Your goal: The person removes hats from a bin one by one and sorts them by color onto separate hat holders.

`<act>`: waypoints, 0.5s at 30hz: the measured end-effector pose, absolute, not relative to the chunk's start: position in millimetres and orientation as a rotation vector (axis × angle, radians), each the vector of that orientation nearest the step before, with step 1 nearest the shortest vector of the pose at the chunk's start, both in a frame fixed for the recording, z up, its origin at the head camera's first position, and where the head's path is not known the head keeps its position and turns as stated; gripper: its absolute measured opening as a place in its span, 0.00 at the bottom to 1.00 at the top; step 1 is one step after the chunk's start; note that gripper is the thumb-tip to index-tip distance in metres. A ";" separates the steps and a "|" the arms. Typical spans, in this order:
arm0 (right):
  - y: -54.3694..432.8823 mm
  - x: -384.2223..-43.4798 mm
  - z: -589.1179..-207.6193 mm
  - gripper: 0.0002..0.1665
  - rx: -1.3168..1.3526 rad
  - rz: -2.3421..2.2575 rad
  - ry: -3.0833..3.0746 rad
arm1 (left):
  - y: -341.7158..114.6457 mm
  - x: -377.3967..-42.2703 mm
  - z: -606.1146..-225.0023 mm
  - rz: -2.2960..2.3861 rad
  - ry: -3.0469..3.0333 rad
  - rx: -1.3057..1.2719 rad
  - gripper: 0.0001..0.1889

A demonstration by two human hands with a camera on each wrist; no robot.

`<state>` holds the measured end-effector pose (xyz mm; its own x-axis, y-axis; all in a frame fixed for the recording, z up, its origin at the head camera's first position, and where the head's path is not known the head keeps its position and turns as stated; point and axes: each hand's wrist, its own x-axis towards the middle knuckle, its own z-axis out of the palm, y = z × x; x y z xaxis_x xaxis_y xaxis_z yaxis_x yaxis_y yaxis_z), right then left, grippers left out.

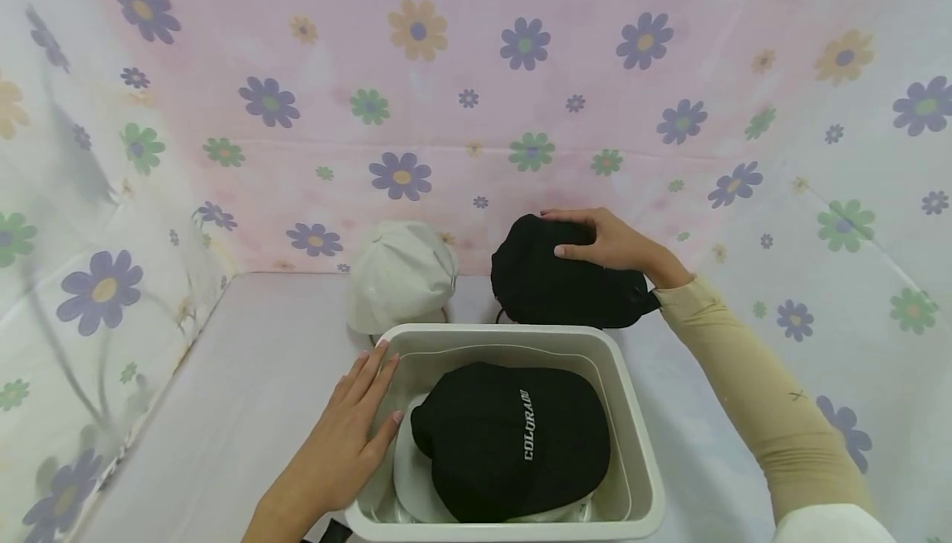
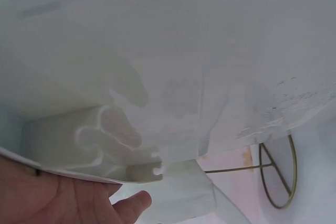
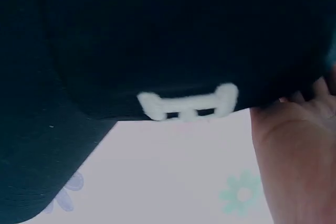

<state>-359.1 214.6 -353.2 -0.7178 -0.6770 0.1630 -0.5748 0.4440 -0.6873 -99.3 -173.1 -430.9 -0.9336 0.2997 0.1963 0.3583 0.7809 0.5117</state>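
My right hand [image 1: 611, 239] grips the crown of a black cap [image 1: 546, 283] behind the tub, its thumb on the near side and its fingers over the far side. White raised embroidery [image 3: 189, 105] shows on this cap in the right wrist view. My left hand [image 1: 345, 435] rests on the left rim of a white plastic tub [image 1: 647, 460], fingers extended along it. Inside the tub lies another black cap [image 1: 483, 444], lettered COLORADO, on top of a pale cap [image 1: 416, 489] that is mostly hidden.
A white cap [image 1: 402, 274] stands behind the tub's left corner, to the left of the gripped cap. In the left wrist view a brass-coloured wire stand [image 2: 261, 166] shows. Flower-printed cloth [image 1: 461, 47] hangs at the back and sides of the pale table [image 1: 245, 378].
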 end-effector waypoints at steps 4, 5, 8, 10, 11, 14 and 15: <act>214.2 -357.1 -357.6 0.43 -1.091 -1.143 2.528 | -172.9 -99.1 -430.4 -0.869 -2.870 -0.537 0.33; 213.9 -356.5 -358.1 0.44 -1.074 -1.153 2.518 | -172.9 -99.1 -430.1 -0.872 -2.870 -0.537 0.33; 212.0 -355.8 -359.0 0.47 -1.022 -1.147 2.518 | -173.1 -98.8 -429.5 -0.876 -2.868 -0.540 0.33; 210.3 -355.6 -358.5 0.49 -0.994 -1.124 2.531 | -173.3 -98.8 -429.4 -0.876 -2.865 -0.542 0.34; 209.6 -355.5 -358.2 0.50 -0.978 -1.113 2.539 | -173.4 -98.8 -429.5 -0.877 -2.864 -0.542 0.34; 207.6 -356.2 -358.3 0.53 -0.937 -1.071 2.557 | -173.7 -99.3 -430.0 -0.872 -2.862 -0.544 0.34; 206.9 -356.1 -358.2 0.54 -0.929 -1.071 2.552 | -173.8 -99.5 -430.3 -0.869 -2.860 -0.546 0.34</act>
<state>-356.1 206.9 -358.2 -0.7751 -0.6307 0.0379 -0.4689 0.5339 -0.7036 -99.5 -173.8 -430.3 -0.9304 0.3077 0.1992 0.3665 0.7725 0.5185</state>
